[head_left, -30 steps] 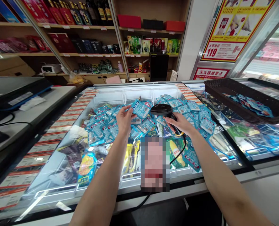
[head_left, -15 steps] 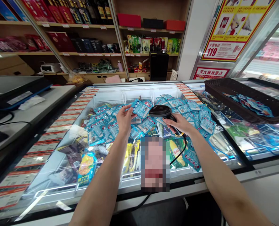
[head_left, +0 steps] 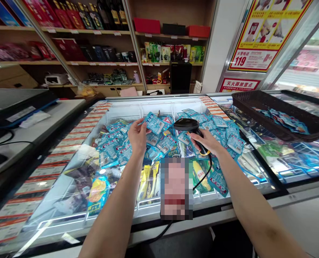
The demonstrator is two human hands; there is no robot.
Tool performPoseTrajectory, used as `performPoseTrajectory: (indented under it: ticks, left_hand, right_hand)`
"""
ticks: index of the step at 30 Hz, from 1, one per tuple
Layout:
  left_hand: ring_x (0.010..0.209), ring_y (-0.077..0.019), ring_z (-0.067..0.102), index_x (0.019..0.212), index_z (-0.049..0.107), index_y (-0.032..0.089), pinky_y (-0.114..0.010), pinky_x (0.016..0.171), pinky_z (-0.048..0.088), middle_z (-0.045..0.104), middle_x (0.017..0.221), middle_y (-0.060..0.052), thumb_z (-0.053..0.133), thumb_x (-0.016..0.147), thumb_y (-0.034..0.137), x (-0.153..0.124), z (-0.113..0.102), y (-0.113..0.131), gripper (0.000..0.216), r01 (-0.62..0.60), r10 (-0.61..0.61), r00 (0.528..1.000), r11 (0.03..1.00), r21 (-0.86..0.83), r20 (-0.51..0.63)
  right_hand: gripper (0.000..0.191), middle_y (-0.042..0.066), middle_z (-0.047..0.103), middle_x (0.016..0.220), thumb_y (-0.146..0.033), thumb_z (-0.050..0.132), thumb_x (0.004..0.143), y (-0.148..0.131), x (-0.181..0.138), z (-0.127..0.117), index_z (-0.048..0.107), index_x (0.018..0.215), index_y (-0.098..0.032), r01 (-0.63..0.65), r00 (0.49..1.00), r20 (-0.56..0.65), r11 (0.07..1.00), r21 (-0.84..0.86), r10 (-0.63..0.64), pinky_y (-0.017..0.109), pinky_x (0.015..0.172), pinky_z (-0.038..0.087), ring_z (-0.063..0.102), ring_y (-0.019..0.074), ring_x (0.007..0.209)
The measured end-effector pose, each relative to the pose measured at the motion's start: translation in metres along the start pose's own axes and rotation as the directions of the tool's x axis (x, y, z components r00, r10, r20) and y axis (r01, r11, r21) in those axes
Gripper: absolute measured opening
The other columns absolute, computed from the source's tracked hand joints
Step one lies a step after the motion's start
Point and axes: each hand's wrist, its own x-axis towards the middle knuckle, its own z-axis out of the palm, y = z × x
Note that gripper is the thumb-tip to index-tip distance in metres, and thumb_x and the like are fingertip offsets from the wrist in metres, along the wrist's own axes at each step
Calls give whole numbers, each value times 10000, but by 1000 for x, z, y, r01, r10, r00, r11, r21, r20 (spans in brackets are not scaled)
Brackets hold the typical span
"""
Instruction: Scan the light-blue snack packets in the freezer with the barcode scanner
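Between the fingertips of my left hand (head_left: 138, 135) is a small blue packet (head_left: 154, 124), its printed side with a barcode facing up. My right hand (head_left: 207, 141) is closed around the handle of a black barcode scanner (head_left: 186, 124), whose head points left towards that packet. From the handle a black cable (head_left: 204, 175) runs down. Under both hands, many similar blue packets lie in a left pile (head_left: 113, 146) and a right pile (head_left: 234, 142) on the glass top of a chest freezer (head_left: 68, 200).
A phone-shaped thing with a blurred-out face (head_left: 175, 188) lies at the freezer's front edge. To the right, a dark brown basket (head_left: 272, 123) holds more blue packets. On the left is a counter (head_left: 65, 111) with black equipment. Stocked shelves (head_left: 95, 63) stand behind.
My left hand has shifted slightly left with the blue packet, away from the scanner. The scanner has moved a little to the right.
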Motion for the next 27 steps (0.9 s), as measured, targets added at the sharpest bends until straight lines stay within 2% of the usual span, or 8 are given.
performPoseTrajectory:
  ticks: [6, 9, 12, 14, 16, 18, 23, 27]
  left_hand:
    - [765, -183, 619, 1224, 639, 160, -385, 821, 537, 619, 841, -48, 548, 864, 299, 8, -22, -8, 396, -172, 214, 977, 843, 510, -24]
    - [1028, -252, 604, 1228, 635, 150, -422, 959, 475, 606, 1137, -140, 546, 864, 262, 6, -24, -4, 391, -281, 329, 943, 722, 632, 44]
    - [1211, -293, 518, 1236, 624, 163, -457, 1064, 385, 576, 1244, -156, 550, 878, 275, -3, -15, 6, 382, -407, 404, 900, 638, 653, 166]
    - [1211, -281, 521, 1251, 612, 184, -449, 1058, 382, 602, 1249, -137, 538, 904, 318, -13, -4, 12, 380, -506, 381, 862, 612, 608, 334]
    - [1184, -273, 550, 1238, 622, 211, -432, 1026, 396, 640, 1229, -109, 552, 906, 391, -28, 10, 16, 384, -615, 295, 772, 573, 542, 563]
    - [1191, -294, 550, 1259, 614, 225, -455, 1013, 379, 644, 1247, -107, 569, 889, 478, -43, 24, 17, 450, -640, 181, 727, 528, 559, 662]
    - [1140, -309, 560, 1213, 643, 203, -468, 964, 363, 654, 1195, -127, 456, 940, 519, -63, 56, 16, 458, -607, 75, 761, 433, 666, 645]
    - [1163, -336, 538, 1112, 676, 208, -456, 936, 363, 640, 1169, -144, 544, 887, 537, -58, 78, 18, 420, -550, -12, 790, 426, 718, 613]
  right_hand:
    - [430, -31, 567, 608, -595, 665, 805, 7, 6, -8, 595, 921, -187, -26, 988, -148, 984, 177, 53, 242, 376, 383, 482, 95, 406]
    - [462, -34, 567, 624, -602, 680, 786, 12, 8, -12, 598, 966, -185, -53, 972, -207, 961, 270, 112, 237, 366, 386, 483, 93, 410]
    - [479, -34, 567, 645, -606, 684, 781, 15, 10, -15, 598, 986, -182, -74, 966, -209, 940, 332, 150, 230, 362, 386, 489, 89, 422]
    - [485, -32, 570, 650, -609, 684, 779, 16, 9, -15, 598, 989, -180, -87, 969, -188, 936, 342, 159, 228, 360, 380, 490, 88, 426]
    - [472, -29, 576, 656, -605, 678, 788, 15, 7, -14, 591, 978, -182, -86, 978, -152, 938, 336, 144, 225, 363, 377, 487, 86, 432]
    - [442, -24, 583, 667, -597, 661, 809, 13, 5, -12, 579, 943, -184, -74, 988, -107, 945, 318, 114, 224, 370, 380, 484, 83, 438]
    - [411, -22, 578, 644, -599, 615, 845, 9, 4, -1, 534, 824, -197, -82, 996, -14, 969, 234, 88, 234, 371, 384, 488, 90, 418]
    - [424, -34, 554, 581, -620, 616, 829, 3, 7, 4, 517, 775, -210, -72, 997, -12, 985, 157, 75, 249, 379, 399, 484, 102, 397]
